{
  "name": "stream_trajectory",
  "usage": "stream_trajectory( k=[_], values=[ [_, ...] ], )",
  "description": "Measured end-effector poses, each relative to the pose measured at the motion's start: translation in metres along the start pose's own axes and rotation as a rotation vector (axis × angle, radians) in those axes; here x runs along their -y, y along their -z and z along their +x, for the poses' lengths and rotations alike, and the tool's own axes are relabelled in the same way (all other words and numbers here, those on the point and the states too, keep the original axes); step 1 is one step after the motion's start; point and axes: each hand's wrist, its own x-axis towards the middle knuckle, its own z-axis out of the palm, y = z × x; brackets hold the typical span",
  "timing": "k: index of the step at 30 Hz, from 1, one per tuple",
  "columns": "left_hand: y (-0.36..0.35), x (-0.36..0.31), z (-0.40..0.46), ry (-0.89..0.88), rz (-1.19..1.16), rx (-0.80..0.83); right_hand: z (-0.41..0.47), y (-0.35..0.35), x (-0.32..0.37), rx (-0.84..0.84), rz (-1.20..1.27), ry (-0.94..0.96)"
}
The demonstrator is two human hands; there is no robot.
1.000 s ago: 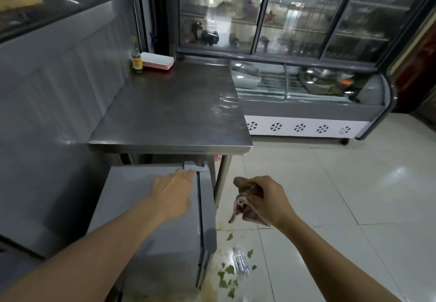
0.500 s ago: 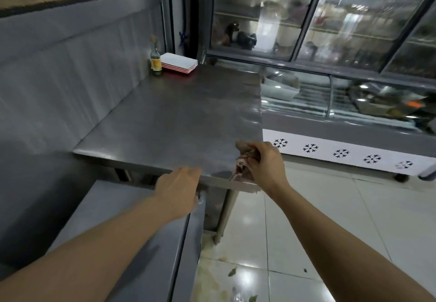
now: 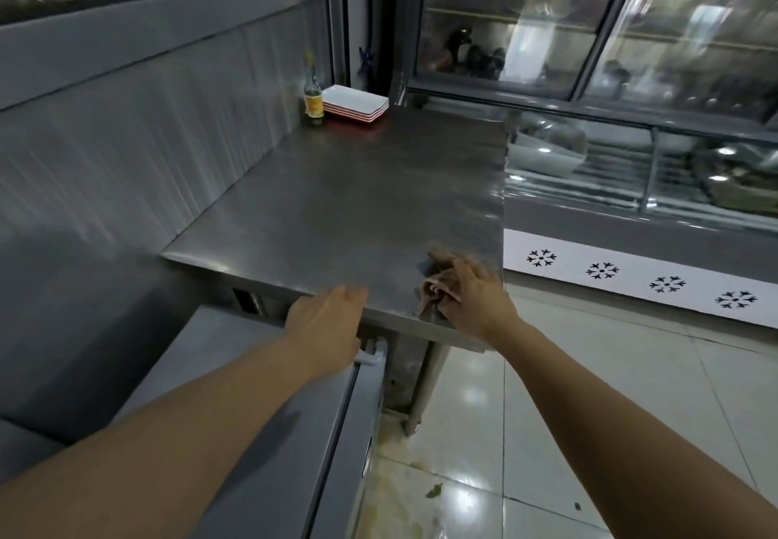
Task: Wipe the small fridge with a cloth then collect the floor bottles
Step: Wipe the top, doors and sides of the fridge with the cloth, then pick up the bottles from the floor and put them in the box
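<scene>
Holding a crumpled cloth (image 3: 433, 292) down on the near right corner of the steel bench (image 3: 358, 202), the right hand (image 3: 473, 301) sits at centre right of the frame; its grip is curled round the cloth, fingers bunching the fabric against the bench top. The left hand (image 3: 326, 328) lies at centre frame over the bench's front edge; its grip looks relaxed and loosely spread, holding nothing that can be seen.

The small fridge (image 3: 269, 433) lies in the lower centre and lower left of the frame, below the bench and under the left forearm; its top runs away from the viewer toward the bench, with a pale handle (image 3: 372, 353) at the far right corner, just below the left hand. From the cloth, the fridge is down and to the left; the left hand is nearer to it, yet the cloth is in the right.

Judgement: fridge wiping not yet under way; the cloth must come down and leftward. No floor bottles are in view; only green scraps (image 3: 433, 491) and staining on the floor tiles (image 3: 589, 391) at lower centre.

A glass bottle (image 3: 313, 96) and stacked plates (image 3: 355, 104) stand at the bench's far corner.
</scene>
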Motion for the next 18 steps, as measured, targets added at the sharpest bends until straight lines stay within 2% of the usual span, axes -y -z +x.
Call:
stream_trajectory(
  k=[3, 8, 13, 18],
  values=[
    [0.007, 0.007, -0.020, 0.019, -0.017, -0.010, -0.031, 0.004, 0.015, -0.021, 0.004, 0.056],
    [0.021, 0.015, -0.075, 0.012, 0.018, 0.010, -0.099, 0.010, 0.052, 0.055, -0.065, 0.065],
    [0.017, 0.028, -0.159, 0.017, -0.053, 0.037, -0.189, 0.005, 0.108, 0.120, -0.127, 0.093],
    [-0.008, 0.054, -0.253, 0.029, -0.083, 0.097, -0.279, -0.033, 0.149, 0.169, -0.190, 0.117]
  ],
)
